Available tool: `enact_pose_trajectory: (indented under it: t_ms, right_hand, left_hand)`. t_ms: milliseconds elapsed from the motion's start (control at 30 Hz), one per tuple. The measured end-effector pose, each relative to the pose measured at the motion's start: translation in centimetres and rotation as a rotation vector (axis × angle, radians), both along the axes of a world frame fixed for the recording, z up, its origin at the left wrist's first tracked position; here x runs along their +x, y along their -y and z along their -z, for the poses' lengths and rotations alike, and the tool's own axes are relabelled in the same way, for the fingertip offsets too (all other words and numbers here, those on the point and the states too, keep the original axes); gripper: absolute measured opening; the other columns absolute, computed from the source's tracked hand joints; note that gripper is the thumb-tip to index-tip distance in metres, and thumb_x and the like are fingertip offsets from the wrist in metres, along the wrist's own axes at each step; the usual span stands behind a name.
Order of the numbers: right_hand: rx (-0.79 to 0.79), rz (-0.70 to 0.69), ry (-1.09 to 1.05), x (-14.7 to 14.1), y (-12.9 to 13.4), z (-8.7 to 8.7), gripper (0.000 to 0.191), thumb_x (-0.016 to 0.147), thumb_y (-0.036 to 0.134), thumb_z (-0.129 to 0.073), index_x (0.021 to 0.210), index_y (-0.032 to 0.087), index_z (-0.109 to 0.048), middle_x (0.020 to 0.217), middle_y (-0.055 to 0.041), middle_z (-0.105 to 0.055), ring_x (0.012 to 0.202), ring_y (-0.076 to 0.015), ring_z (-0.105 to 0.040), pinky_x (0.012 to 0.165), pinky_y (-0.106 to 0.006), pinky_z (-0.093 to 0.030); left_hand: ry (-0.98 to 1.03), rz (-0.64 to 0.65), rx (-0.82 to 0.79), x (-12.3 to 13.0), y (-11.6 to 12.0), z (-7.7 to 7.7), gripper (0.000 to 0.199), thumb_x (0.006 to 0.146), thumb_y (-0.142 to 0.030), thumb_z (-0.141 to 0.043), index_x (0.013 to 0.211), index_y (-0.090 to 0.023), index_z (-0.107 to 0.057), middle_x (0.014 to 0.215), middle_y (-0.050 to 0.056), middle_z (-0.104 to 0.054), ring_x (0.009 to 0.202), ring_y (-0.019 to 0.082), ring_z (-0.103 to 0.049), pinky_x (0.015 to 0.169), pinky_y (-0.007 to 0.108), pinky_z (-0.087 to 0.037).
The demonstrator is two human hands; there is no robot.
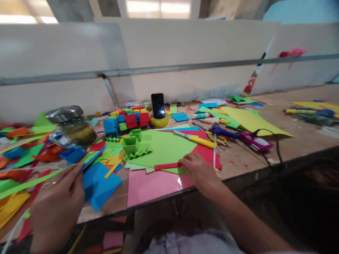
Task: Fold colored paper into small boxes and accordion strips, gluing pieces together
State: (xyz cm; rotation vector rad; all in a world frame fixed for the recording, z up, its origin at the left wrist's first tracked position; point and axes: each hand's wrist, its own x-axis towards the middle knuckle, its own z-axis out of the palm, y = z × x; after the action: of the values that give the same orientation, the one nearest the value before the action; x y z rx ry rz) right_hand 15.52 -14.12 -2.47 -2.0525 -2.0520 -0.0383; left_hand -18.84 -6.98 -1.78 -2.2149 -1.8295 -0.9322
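My left hand point(59, 199), wearing a ring, is at the left with its fingers closed on a narrow blue paper piece point(94, 157). Just beyond its fingertips lies a blue paper sheet point(102, 181). My right hand point(198, 171) rests at the front of the paper stack, its fingers closed on the right end of a red paper strip point(166, 166). That strip lies across the near edge of a light green sheet point(169, 148), above a glossy pink sheet point(150, 190). Small green folded boxes point(130, 144) and a zigzag green strip point(139, 153) stand on the green sheet.
A yellow-handled knife point(202, 141), scissors point(219, 138) and a purple glue gun point(255, 141) lie to the right. Behind are a glass jar point(79, 128), coloured paper cubes point(131, 121) and a phone point(158, 106) on a yellow tape roll point(160, 122). Paper scraps cover the left.
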Motion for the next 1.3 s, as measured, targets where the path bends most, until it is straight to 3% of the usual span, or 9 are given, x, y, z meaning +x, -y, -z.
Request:
enact_pose_trajectory:
  t_ms: [33, 100, 200, 300, 433, 700, 933, 1100, 1300]
  right_hand:
    - [0.015, -0.004, 0.007, 0.1, 0.0, 0.0, 0.026, 0.092, 0.018, -0.047, 0.107, 0.022, -0.068, 0.107, -0.0083, -0.067, 0.101, -0.0212, -0.058, 0.075, -0.028, -0.049]
    - [0.057, -0.065, 0.014, 0.1, 0.1, 0.0, 0.027, 0.091, 0.016, -0.047, 0.111, 0.02, -0.066, 0.117, -0.0103, -0.063, 0.108, -0.0226, -0.055, 0.084, -0.031, -0.048]
    - [0.055, -0.241, -0.01, -0.2, 0.2, 0.1, 0.027, 0.092, 0.014, -0.046, 0.108, 0.021, -0.067, 0.118, -0.0094, -0.063, 0.108, -0.0217, -0.054, 0.089, -0.032, -0.047]
    - [0.02, -0.333, -0.061, -0.2, 0.3, 0.7, 0.026, 0.091, 0.013, -0.048, 0.106, 0.021, -0.068, 0.107, -0.0078, -0.067, 0.101, -0.0196, -0.057, 0.087, -0.031, -0.048]
    - [0.064, -0.346, -0.084, 0.5, 0.6, 1.8, 0.028, 0.091, 0.011, -0.047, 0.109, 0.02, -0.067, 0.111, -0.0074, -0.067, 0.102, -0.0199, -0.058, 0.088, -0.033, -0.049]
    - [0.104, -0.312, -0.081, 1.2, 1.3, 1.1, 0.023, 0.09, 0.01, -0.047, 0.099, 0.017, -0.067, 0.107, -0.009, -0.068, 0.098, -0.0204, -0.062, 0.086, -0.035, -0.052]
    - [0.095, -0.337, -0.005, 1.1, 1.4, 1.4, 0.033, 0.09, 0.013, -0.049, 0.121, 0.018, -0.058, 0.11, -0.0097, -0.064, 0.1, -0.0223, -0.059, 0.081, -0.036, -0.054]
    - [0.089, -0.322, 0.084, 1.0, 1.5, 1.9, 0.036, 0.087, 0.012, -0.053, 0.122, 0.02, -0.059, 0.112, -0.0108, -0.062, 0.101, -0.0253, -0.059, 0.076, -0.036, -0.055]
    - [0.104, -0.325, 0.096, 0.8, 1.7, 1.6, 0.035, 0.086, 0.01, -0.053, 0.118, 0.02, -0.062, 0.113, -0.0118, -0.062, 0.103, -0.0259, -0.059, 0.075, -0.035, -0.056]
  left_hand:
    - [0.0, -0.009, 0.124, 0.6, 0.5, -0.2, 0.06, 0.09, -0.032, -0.045, 0.132, -0.068, -0.023, 0.134, -0.022, -0.051, 0.113, 0.029, -0.056, 0.094, 0.053, -0.047]
    - [-0.057, 0.118, 0.183, 2.5, 1.3, -0.5, 0.057, 0.089, -0.026, -0.047, 0.137, -0.055, -0.034, 0.132, -0.012, -0.057, 0.109, 0.026, -0.061, 0.092, 0.046, -0.051]
    - [-0.173, 0.397, 0.072, 6.4, 1.7, -0.2, 0.05, 0.088, -0.015, -0.04, 0.135, -0.029, -0.051, 0.133, 0.004, -0.057, 0.118, 0.025, -0.055, 0.101, 0.04, -0.047]
    - [-0.309, 0.461, -0.017, 10.1, 1.6, 0.6, 0.053, 0.083, -0.005, -0.041, 0.128, -0.025, -0.058, 0.134, 0.007, -0.057, 0.119, 0.024, -0.054, 0.099, 0.039, -0.047]
    - [-0.48, 0.503, -0.168, 12.6, 1.5, 1.5, 0.049, 0.085, -0.007, -0.046, 0.13, -0.024, -0.055, 0.135, 0.012, -0.054, 0.12, 0.028, -0.052, 0.093, 0.044, -0.049]
    - [-0.337, 0.64, -0.319, 12.9, 1.5, 1.1, 0.033, 0.092, -0.016, -0.042, 0.121, -0.017, -0.059, 0.13, 0.012, -0.056, 0.121, 0.023, -0.051, 0.103, 0.041, -0.044]
    - [-0.3, 0.693, -0.303, 13.9, 2.2, 0.9, 0.034, 0.089, -0.01, -0.044, 0.116, -0.023, -0.059, 0.116, 0.009, -0.061, 0.108, 0.022, -0.056, 0.087, 0.038, -0.053]
    - [-0.24, 0.68, -0.271, 14.8, 2.8, 2.0, 0.018, 0.091, -0.015, -0.045, 0.098, -0.015, -0.062, 0.12, 0.011, -0.059, 0.114, 0.023, -0.054, 0.098, 0.04, -0.049]
    - [-0.26, 0.715, -0.164, 13.2, 3.0, 3.3, 0.042, 0.085, -0.003, -0.044, 0.123, -0.015, -0.057, 0.129, 0.013, -0.056, 0.12, 0.026, -0.049, 0.098, 0.043, -0.05]
